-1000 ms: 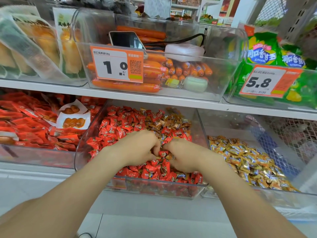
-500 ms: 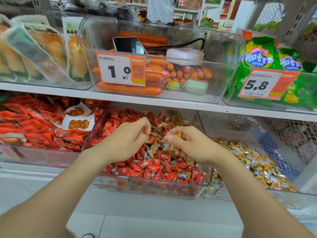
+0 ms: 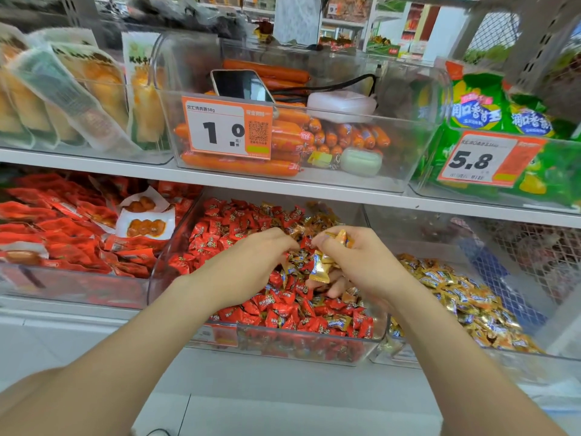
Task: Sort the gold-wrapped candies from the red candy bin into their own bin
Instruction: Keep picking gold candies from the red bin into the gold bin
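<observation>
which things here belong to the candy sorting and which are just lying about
Job: small gold-wrapped candies in right hand; left hand; clear plastic bin of red candies; clear plastic bin of gold candies.
Lying about: black smartphone; orange sausage sticks; green snack bags.

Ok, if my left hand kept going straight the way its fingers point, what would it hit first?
Probably the right hand, which grips gold candies just across from the left hand; depth is unclear.

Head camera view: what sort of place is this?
Probably a grocery or snack shop: orange-and-white price tags on clear plastic bins, packaged orange sausages, and loose wrapped candies on white shelves.
</observation>
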Available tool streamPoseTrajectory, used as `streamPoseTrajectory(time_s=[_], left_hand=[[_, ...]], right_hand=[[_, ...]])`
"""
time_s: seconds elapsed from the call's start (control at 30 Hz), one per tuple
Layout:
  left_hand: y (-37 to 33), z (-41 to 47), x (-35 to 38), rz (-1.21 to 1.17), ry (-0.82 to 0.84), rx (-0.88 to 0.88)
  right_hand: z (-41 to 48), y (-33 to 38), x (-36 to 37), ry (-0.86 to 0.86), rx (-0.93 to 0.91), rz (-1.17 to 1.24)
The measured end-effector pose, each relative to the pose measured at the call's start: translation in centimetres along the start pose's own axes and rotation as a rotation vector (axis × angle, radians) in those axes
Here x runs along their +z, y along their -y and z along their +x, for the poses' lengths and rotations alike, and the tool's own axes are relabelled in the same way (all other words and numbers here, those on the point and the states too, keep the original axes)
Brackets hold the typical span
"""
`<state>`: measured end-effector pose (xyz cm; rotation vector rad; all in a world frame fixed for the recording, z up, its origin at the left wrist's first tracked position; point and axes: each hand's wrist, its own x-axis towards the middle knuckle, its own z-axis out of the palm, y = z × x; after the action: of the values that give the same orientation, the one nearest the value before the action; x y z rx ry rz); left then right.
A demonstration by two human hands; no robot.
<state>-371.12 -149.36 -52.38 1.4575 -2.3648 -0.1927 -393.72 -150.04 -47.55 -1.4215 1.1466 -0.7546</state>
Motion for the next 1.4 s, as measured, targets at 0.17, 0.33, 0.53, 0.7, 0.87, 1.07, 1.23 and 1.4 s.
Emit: streamPoseTrajectory(time_s=[0.17,0.33,0.53,0.7,0.87,1.07,1.23,1.4], left_hand=[[0.9,1.3,1.6,0.237,0.258,0.064],[0.1,1.7,1.0,0.304,0.403,0.019],[-1.1,1.7,1.0,0.302,0.388,-0.013],[-1.8,1.8,0.7,0.125,0.318,-0.001],[-1.8,1.1,-0.5,-0.123,0.274,-0.017],[-1.9,-0.5,-2.7,-0.294,0.100,-0.040],[-2.1,-0.7,-2.4,-0.301,0.082,-0.085],[-1.5,-0.6,-2.0,-0.070,-0.028,-0.155]], right_hand=[[0.3,-0.8,-0.3,-0.037,-0.030,-0.080],[0.1,-0.6,-0.6,-0.031,-0.003,-0.135],[-0.5,0.1,0.1,-0.091,-0.053,-0.316],[-0.4,-0.2,0.4,-0.110,-0.161,-0.460],[0.1,-1.2,-0.7,-0.147,-0.294,-0.780],[-0.1,-0.4,-3.4,-0.049,-0.417,-1.182],[-0.9,1.3,-3.6,0.019,-0.373,-1.496],[-0.7,1.5,-2.2,0.063,-0.304,-1.785]])
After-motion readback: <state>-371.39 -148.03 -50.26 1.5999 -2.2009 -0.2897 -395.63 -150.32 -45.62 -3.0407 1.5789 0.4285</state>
